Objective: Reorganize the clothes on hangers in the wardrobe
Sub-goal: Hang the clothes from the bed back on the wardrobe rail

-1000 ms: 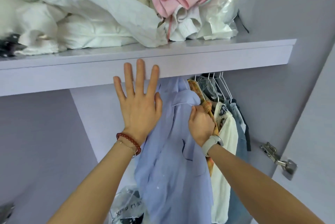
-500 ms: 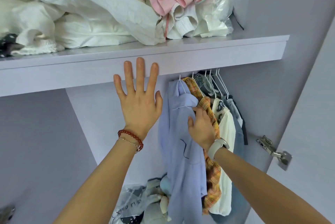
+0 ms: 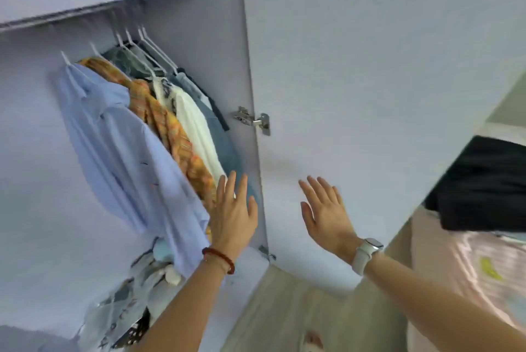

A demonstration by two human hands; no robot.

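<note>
Several garments hang on white hangers (image 3: 148, 47) inside the wardrobe: a light blue shirt (image 3: 119, 146) at the front, an orange plaid shirt (image 3: 168, 129), a white top (image 3: 193, 126) and a denim piece (image 3: 225, 149) behind it. My left hand (image 3: 234, 215) is open, fingers spread, in front of the lower hems of the clothes. Over at the wardrobe door (image 3: 355, 67), my right hand (image 3: 324, 209) is open too, palm facing the door's inner face. Neither hand holds anything.
A metal hinge (image 3: 253, 119) joins the door to the wardrobe side. Plastic bags with soft items (image 3: 125, 303) lie on the wardrobe floor. A dark cloth (image 3: 484, 186) lies on pink bedding (image 3: 469, 272) at the right. Wood floor (image 3: 284, 309) below.
The view swung right and down. My right hand let go of the blue shirt and moved to the door. My left hand dropped from the shelf edge to the hems.
</note>
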